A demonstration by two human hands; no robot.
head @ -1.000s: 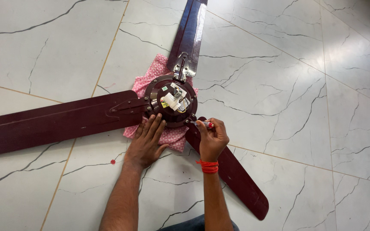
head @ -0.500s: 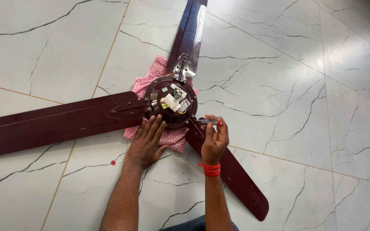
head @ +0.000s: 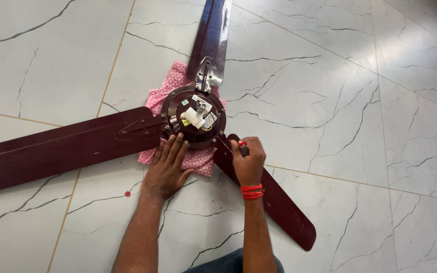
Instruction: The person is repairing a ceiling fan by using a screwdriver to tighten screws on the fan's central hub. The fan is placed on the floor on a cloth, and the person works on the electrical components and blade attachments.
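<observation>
left hand (head: 167, 169) flat, gripping nothing, steadies fan motor (head: 193, 115) | right hand (head: 248, 161) beside it, clenched round red-handled screwdriver (head: 242, 146) at blade bracket

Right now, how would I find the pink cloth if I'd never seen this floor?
Find the big dark red ceiling fan lying on the white marble floor. Look under its round middle hub, where the three blades meet. The pink cloth peeks out there, beneath the left hand; it is the only soft, patterned thing there.
</observation>
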